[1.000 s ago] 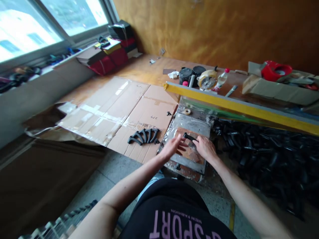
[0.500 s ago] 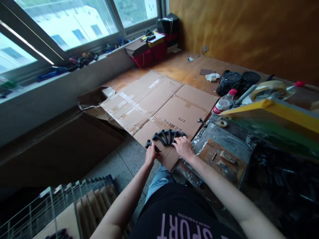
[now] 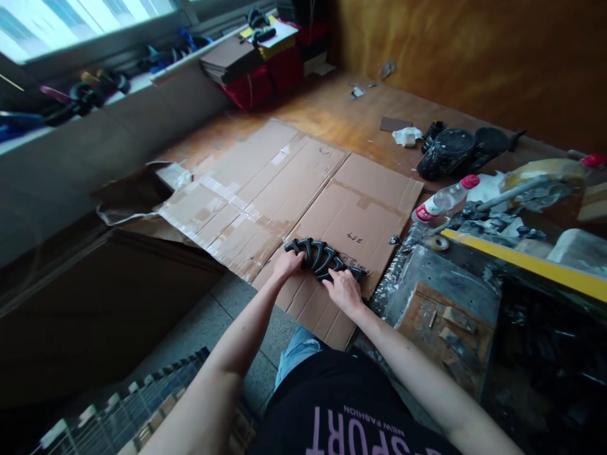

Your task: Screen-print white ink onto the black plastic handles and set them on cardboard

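A row of several curved black plastic parts (image 3: 324, 257) lies on flattened cardboard (image 3: 294, 202) on the table. My left hand (image 3: 289, 263) presses against the left end of the row, fingers curled around the outermost piece. My right hand (image 3: 343, 292) rests on the row's near right side, fingers bent over the parts. Both hands squeeze the row from its two ends.
To the right stands a stained metal jig plate (image 3: 441, 297) with a yellow bar (image 3: 526, 262) above it. Behind are a plastic bottle (image 3: 443, 201), black lids (image 3: 450, 151) and a tape roll (image 3: 545, 174). A wire rack (image 3: 118, 411) stands at the lower left, and clutter lines the window sill (image 3: 95, 95).
Both hands left the jig plate and moved left to the row of black parts. My left hand brought one more piece to the row's left end, and both hands now close on the row.
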The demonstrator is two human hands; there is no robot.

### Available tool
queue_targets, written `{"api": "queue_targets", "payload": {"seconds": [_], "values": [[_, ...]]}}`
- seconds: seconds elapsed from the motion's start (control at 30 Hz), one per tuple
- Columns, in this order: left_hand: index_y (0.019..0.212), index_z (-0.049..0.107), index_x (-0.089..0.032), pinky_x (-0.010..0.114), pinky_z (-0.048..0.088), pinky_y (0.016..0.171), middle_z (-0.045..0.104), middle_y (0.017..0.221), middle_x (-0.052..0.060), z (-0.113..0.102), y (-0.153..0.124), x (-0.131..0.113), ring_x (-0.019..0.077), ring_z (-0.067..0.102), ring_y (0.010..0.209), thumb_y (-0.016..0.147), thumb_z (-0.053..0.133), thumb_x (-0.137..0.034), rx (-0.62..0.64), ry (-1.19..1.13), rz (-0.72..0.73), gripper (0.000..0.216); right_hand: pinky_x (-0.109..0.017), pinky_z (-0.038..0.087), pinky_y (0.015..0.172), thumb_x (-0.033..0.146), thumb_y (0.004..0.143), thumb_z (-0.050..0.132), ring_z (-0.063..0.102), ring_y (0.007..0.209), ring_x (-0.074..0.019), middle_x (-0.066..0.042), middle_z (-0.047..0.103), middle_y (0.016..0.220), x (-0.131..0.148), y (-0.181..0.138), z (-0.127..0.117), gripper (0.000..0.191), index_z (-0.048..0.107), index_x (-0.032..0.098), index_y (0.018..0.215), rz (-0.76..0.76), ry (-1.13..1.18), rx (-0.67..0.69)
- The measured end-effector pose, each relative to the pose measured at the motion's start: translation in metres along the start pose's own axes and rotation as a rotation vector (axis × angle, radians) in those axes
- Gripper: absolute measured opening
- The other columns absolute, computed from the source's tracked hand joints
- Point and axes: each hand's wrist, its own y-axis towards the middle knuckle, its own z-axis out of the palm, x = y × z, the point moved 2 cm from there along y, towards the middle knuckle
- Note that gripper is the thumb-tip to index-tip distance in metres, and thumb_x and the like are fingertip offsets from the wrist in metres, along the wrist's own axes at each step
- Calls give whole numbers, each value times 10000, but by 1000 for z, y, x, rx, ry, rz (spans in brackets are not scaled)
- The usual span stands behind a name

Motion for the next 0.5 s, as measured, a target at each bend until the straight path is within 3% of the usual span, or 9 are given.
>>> {"api": "queue_targets", "payload": {"seconds": [0.2, 0.5], "values": [[818, 708, -141, 315, 500, 691, 718, 656, 117, -10, -2, -2, 247, 694, 689, 865, 380, -411, -11, 184, 24, 427, -328, 425, 922, 372, 957, 492, 587, 1039, -231, -105, 715, 1067, 0, 2, 2, 387, 643, 161, 1244, 111, 47, -32], [853, 688, -170, 308, 503, 687, 744, 754, 115, -5, -7, 7, 257, 710, 802, 895, 337, -445, -65, 208, -5, 448, -339, 428, 901, 385, 953, 496, 568, 1069, -238, -96, 703, 1090, -2, 0, -2, 393, 627, 181, 1263, 150, 32, -17]]}}
